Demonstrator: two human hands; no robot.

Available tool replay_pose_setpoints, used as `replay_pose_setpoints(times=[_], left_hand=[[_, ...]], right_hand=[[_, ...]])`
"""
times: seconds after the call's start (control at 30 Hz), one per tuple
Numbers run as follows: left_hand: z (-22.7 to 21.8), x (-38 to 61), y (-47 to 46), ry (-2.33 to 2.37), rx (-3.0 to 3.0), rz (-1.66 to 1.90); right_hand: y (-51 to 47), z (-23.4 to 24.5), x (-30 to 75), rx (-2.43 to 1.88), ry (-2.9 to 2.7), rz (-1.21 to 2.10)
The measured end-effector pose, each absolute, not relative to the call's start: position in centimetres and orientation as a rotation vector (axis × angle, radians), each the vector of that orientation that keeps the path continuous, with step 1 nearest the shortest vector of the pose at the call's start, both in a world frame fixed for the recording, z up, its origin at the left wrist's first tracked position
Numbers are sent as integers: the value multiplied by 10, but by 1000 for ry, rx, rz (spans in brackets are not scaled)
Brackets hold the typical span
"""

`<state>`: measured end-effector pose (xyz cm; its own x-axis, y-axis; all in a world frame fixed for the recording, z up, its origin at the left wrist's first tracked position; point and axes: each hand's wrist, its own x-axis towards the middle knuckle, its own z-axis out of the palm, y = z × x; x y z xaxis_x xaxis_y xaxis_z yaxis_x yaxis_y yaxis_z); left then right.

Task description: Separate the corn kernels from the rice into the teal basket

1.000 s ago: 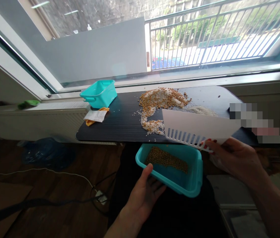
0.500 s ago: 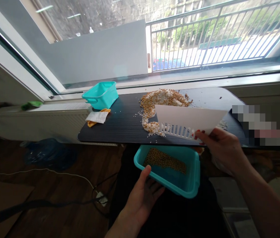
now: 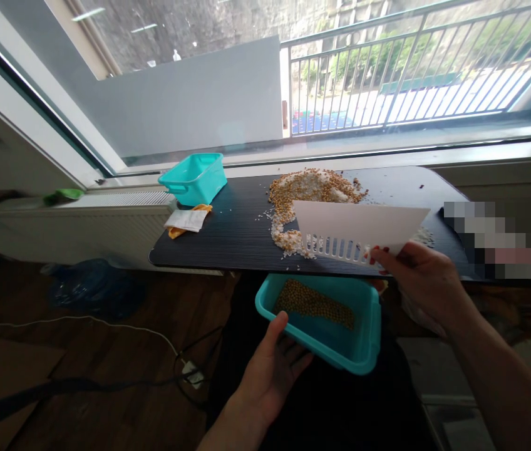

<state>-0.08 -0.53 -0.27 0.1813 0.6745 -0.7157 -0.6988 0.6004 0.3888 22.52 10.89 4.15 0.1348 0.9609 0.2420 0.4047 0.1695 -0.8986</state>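
Note:
My left hand (image 3: 270,369) grips the near left rim of a teal plastic tub (image 3: 364,351), holding it just below the front edge of the black table (image 3: 228,238). A layer of yellow-brown beans (image 3: 315,304) lies in the tub. My right hand (image 3: 422,282) is closed on the lower right corner of a white slotted plastic tray (image 3: 359,225), which stands tilted on the table above the tub. Behind the tray lies a pile of mixed beans and white rice (image 3: 312,188), with a smaller heap (image 3: 288,241) at the tray's left end.
A second teal tub (image 3: 193,178) stands at the table's back left, with a white and orange packet (image 3: 185,221) beside it. A radiator (image 3: 72,225) runs along the left under the window. Cables (image 3: 106,326) and a blue bag (image 3: 91,285) lie on the wooden floor.
The white tray moved left and away from me, from over the table's edge onto the table beside the grain pile. The tub in my left hand barely shifted.

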Motion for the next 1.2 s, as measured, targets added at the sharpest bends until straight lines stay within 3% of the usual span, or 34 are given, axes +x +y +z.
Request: replay_pose_setpoints(times=[1.2], left_hand=[[-4,-4,-5,989,-1,994]], right_hand=[[90,47,214,-1378,-1346,868]])
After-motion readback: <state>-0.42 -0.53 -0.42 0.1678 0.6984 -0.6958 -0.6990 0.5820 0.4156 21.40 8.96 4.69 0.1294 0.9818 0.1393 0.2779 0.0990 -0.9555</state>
